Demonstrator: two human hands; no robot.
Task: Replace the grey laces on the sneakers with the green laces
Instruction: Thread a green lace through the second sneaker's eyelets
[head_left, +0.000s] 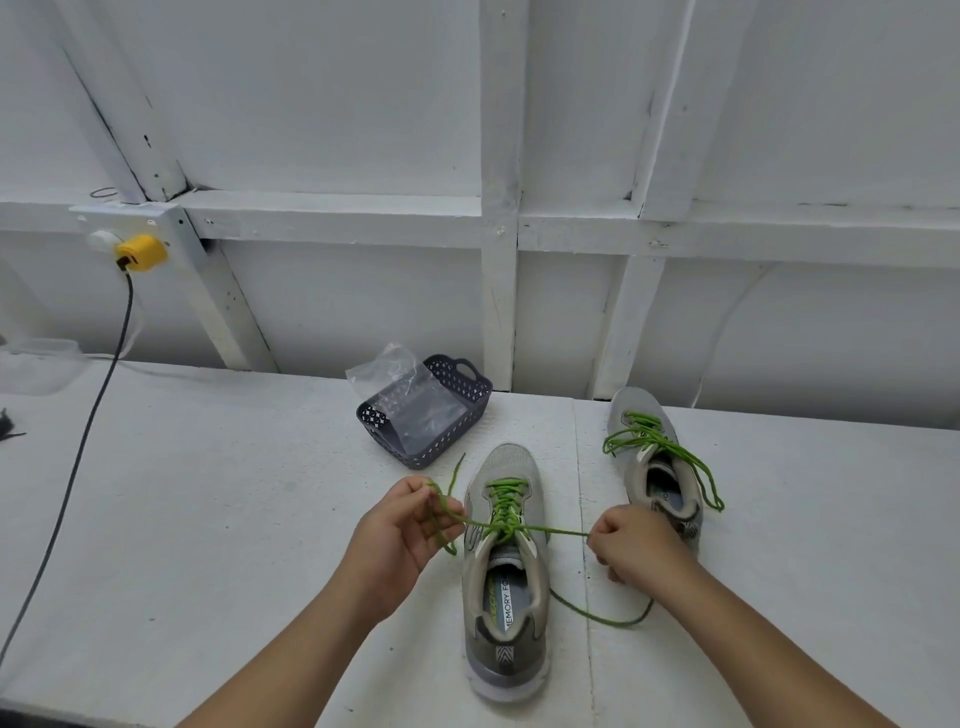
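On white table (218, 519), both hands' fingers (441, 512) pinch green lace (550, 530) taut.

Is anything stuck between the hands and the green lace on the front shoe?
No. The left hand and right hand each already grip an end of the green lace, pulled sideways across the near sneaker. Nothing visible lies between.

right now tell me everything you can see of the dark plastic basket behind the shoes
The small dark grey plastic basket is rectangular, with perforated lattice walls and a loop handle at its far end. It sits upright but skewed on the white table, behind and left of the near grey mesh sneaker and apart from it. A crumpled clear plastic bag lies inside, sticking out over the far left rim. Neither hand touches the basket.
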